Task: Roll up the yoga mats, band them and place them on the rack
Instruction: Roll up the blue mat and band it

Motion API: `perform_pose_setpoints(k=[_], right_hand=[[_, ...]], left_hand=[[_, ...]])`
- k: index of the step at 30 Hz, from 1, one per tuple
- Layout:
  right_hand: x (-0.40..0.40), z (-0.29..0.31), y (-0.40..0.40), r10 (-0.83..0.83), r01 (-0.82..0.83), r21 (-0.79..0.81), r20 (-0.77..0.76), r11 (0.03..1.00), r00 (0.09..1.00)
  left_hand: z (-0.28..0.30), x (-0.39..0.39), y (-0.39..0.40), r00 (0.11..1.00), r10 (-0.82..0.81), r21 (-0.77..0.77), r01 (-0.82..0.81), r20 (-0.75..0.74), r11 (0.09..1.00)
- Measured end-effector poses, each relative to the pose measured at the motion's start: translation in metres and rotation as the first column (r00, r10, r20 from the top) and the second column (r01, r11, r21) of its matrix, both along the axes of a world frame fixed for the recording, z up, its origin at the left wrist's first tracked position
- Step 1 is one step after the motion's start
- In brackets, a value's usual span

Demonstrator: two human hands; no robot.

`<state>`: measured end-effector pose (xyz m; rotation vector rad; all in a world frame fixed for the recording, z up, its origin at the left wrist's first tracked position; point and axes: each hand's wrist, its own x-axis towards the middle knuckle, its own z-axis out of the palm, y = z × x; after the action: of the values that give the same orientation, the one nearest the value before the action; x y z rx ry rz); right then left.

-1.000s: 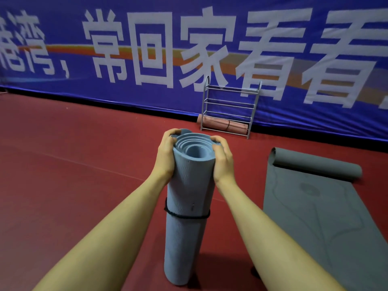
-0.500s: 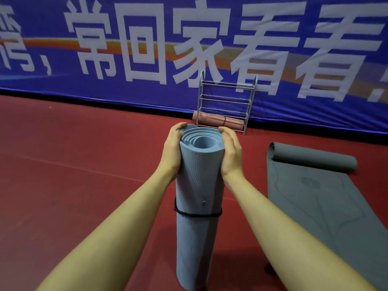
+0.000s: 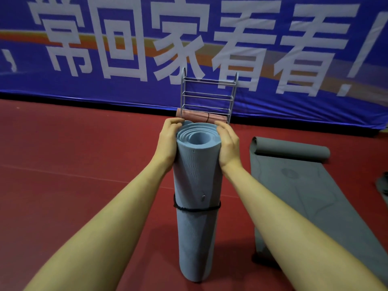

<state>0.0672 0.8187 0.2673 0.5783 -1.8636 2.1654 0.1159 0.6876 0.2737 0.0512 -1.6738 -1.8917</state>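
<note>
A rolled light-blue yoga mat point(image 3: 196, 185) is held upright in front of me, a black band point(image 3: 196, 210) round its middle. My left hand point(image 3: 168, 141) grips its top end from the left, and my right hand point(image 3: 227, 144) grips the same end from the right. Straight ahead by the wall stands a grey metal rack point(image 3: 207, 95) with a rolled pink mat point(image 3: 199, 118) on its bottom shelf. A dark grey mat point(image 3: 302, 190) lies on the floor at the right, partly rolled at its far end.
A red floor point(image 3: 73, 164) stretches left and ahead to the rack. A blue banner point(image 3: 126, 49) with large white characters covers the back wall. A dark object point(image 3: 383, 185) shows at the right edge.
The view has drawn closer to the rack and the banner. Both hands keep the same grip on the top of the blue mat, which now sits higher against the rack.
</note>
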Motion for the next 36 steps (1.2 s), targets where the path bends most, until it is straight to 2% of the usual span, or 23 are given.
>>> perform_pose_setpoints(k=[4, 12, 18, 23, 25, 26, 28, 30, 33, 36], right_hand=[[-0.007, -0.007, 0.007, 0.037, -0.037, -0.015, -0.019, 0.999, 0.999], [-0.024, -0.017, 0.019, 0.006, -0.011, -0.087, -0.057, 0.996, 0.998], [-0.016, -0.022, 0.016, 0.027, -0.037, -0.1, -0.109, 0.994, 0.994], [-0.003, -0.02, 0.022, 0.02, -0.022, -0.029, -0.076, 0.999, 0.997], [0.001, -0.017, 0.028, -0.055, 0.061, 0.087, -0.07, 0.994, 0.996], [0.003, -0.015, 0.031, -0.127, 0.144, 0.143, -0.121, 0.979, 0.984], [0.01, -0.012, 0.037, -0.226, 0.317, 0.232, -0.347, 0.92, 0.91], [0.017, -0.011, 0.041, -0.187, 0.458, 0.369, -0.576, 0.809, 0.796], [0.022, -0.01, 0.041, -0.17, 0.653, 0.417, -0.748, 0.632, 0.642], [0.022, -0.003, 0.041, -0.149, 0.77, 0.4, -0.835, 0.497, 0.53]], left_hand=[[-0.011, -0.01, 0.008, 0.999, 0.034, -0.017, -0.034, -0.041, 0.999], [-0.025, -0.028, 0.026, 0.992, 0.088, -0.042, -0.093, -0.095, 0.995], [-0.034, -0.023, 0.02, 0.988, 0.086, 0.012, -0.086, -0.129, 0.996], [-0.033, -0.013, 0.021, 0.994, 0.053, 0.003, -0.053, -0.098, 0.999], [-0.03, -0.009, 0.022, 0.999, 0.037, -0.01, -0.037, -0.015, 0.999], [-0.029, -0.009, 0.023, 0.999, 0.036, -0.038, -0.034, 0.036, 0.999], [-0.023, -0.008, 0.028, 0.987, 0.116, -0.154, -0.097, 0.115, 0.983], [-0.019, -0.008, 0.033, 0.971, 0.179, -0.197, -0.146, 0.16, 0.969], [-0.021, -0.003, 0.036, 0.988, 0.063, -0.087, -0.051, 0.142, 0.995], [-0.033, 0.01, 0.043, 0.98, -0.13, -0.079, 0.143, 0.15, 0.987]])
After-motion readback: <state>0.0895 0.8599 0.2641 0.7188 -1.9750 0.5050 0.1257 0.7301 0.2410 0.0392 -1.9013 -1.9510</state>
